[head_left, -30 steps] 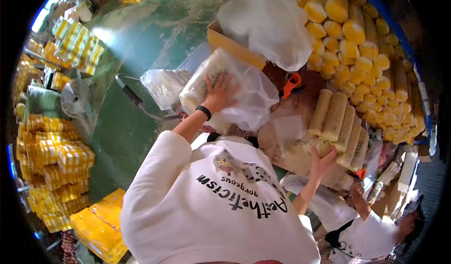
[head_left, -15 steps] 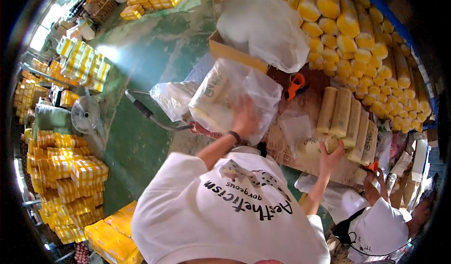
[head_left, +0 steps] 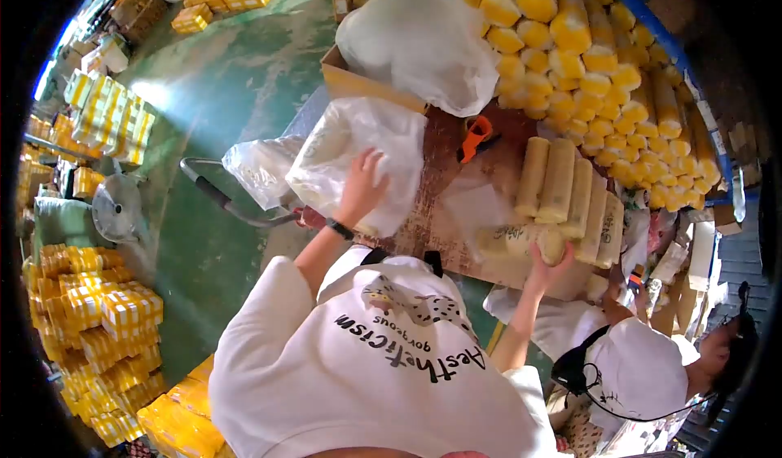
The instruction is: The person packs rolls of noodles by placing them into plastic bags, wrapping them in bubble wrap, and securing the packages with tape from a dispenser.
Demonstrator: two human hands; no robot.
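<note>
My left hand (head_left: 364, 187) lies with fingers spread on a translucent plastic bag (head_left: 322, 152) that wraps pale packs, at the table's left edge. My right hand (head_left: 547, 269) grips a pale cylindrical pack (head_left: 551, 246), whose rounded end faces me. Just beyond it, several similar cream-coloured cylindrical packs (head_left: 560, 182) with dark print lie side by side. Another printed pack (head_left: 505, 238) lies left of my right hand, partly under clear plastic. An orange tape dispenser (head_left: 476, 138) rests farther back on the table.
A cardboard box (head_left: 371, 83) holding a large white plastic bag (head_left: 415, 38) stands at the back. Yellow-ended rolls (head_left: 586, 83) are piled at right. A co-worker (head_left: 639, 368) sits at lower right, holding an orange tool (head_left: 636, 277). Yellow-taped boxes (head_left: 98, 319) and a fan (head_left: 116, 207) stand left.
The view has shifted, so the scene sits farther left. My left hand has moved left across the bag, whose right side now reaches less far. My right hand still grips the pack.
</note>
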